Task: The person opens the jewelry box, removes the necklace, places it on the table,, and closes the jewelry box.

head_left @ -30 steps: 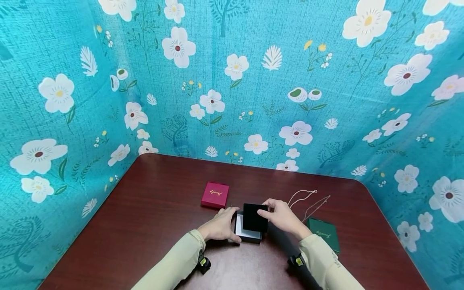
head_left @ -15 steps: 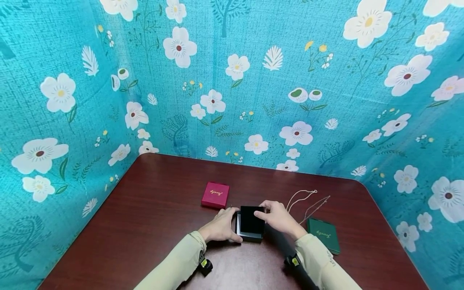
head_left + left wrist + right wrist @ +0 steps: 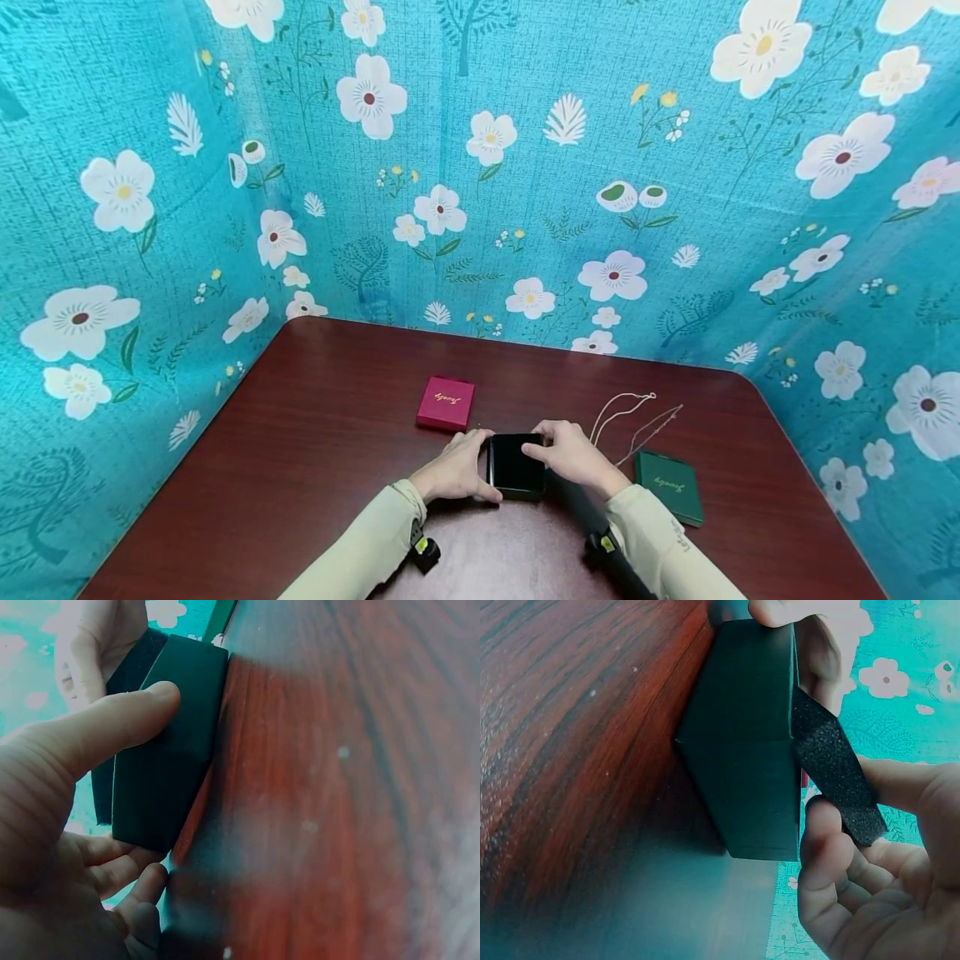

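Observation:
A small dark box base point(image 3: 521, 496) stands on the table between the hands, its walls showing large in the left wrist view. My left hand point(image 3: 452, 468) grips it from the left side, thumb point(image 3: 139, 716) on the near wall and fingers round the far side. A black foam pad point(image 3: 513, 467) covers most of the box's opening, with a pale strip of the inside visible at its left. My right hand point(image 3: 573, 454) pinches the pad's right edge between thumb and fingers. In the right wrist view the pad point(image 3: 836, 761) tilts, its left part at the rim and its right edge raised.
A closed red jewelry box point(image 3: 446, 403) lies behind the left hand. To the right lie a closed green jewelry box point(image 3: 670, 487) and two thin necklaces point(image 3: 628, 407). The dark red table point(image 3: 352, 392) meets a flowered blue cloth point(image 3: 525, 233) at the back.
The right hand has brought the black pad left and down over the box, covering the pale inside except a strip. My left hand keeps its grip on the box.

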A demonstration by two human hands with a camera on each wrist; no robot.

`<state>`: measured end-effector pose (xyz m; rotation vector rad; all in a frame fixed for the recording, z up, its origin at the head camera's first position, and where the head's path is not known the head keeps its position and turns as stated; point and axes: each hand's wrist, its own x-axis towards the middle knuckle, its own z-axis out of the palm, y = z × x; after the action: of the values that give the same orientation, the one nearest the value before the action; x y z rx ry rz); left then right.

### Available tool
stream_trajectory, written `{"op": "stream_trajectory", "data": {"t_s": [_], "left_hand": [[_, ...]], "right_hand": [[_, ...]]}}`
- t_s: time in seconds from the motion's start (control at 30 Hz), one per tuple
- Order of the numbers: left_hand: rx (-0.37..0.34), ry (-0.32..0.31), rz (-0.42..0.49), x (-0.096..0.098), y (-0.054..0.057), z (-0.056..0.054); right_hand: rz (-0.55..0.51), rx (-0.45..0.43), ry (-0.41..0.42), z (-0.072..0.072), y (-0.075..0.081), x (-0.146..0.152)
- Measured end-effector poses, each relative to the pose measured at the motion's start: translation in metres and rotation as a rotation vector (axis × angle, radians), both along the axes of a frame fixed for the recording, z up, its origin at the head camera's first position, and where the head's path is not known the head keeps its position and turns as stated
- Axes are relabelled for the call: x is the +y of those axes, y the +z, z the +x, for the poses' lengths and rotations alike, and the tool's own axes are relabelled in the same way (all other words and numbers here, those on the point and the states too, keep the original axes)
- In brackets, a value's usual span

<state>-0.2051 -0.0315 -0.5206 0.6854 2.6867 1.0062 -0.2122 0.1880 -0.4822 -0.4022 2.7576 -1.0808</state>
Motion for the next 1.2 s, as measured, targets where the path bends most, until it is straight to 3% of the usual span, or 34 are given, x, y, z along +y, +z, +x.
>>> {"op": "stream_trajectory", "data": {"t_s": [0.33,0.67,0.97,1.2], "left_hand": [[0.006,0.001,0.007,-0.001,-0.005,-0.001],[0.002,0.000,0.010,-0.002,-0.008,-0.002],[0.009,-0.002,-0.007,-0.001,-0.007,-0.002],[0.019,-0.003,-0.005,-0.001,-0.005,-0.001]], "right_hand": [[0.048,0.046,-0.019,0.000,-0.002,-0.003],[0.135,0.137,0.022,0.000,-0.001,-0.007],[0.199,0.234,0.021,0.001,0.003,-0.013],[0.263,0.245,-0.009,0.001,0.003,-0.017]]}}
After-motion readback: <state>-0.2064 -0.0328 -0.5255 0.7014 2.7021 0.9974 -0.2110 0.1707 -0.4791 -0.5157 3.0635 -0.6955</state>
